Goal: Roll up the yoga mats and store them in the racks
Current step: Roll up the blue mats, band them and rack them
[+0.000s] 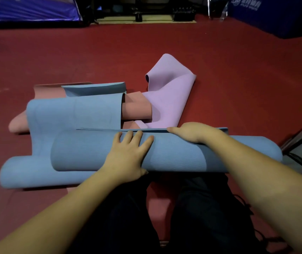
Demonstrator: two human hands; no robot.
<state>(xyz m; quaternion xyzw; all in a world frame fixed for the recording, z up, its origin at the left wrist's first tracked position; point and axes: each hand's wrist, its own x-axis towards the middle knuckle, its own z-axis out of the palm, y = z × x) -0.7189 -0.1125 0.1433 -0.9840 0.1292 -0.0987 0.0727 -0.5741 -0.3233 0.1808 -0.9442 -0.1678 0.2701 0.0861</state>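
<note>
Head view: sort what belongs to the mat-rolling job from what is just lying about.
Job:
- blue mat roll, under left hand and right hand
- loose blue mat
- pink mat
- lilac mat

Lying about:
- blue banner
- blue padded block
- black cables

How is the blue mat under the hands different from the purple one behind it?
The blue mat is wound into a roll lying crosswise, nearest the person; the purple mat is loose and crumpled, one corner sticking up, farther back. Both hands touch the blue mat: the left hand lies flat on it and the right hand curls over its edge. Nobody touches the purple mat. Both lie on the red floor, not yet stored.
</note>
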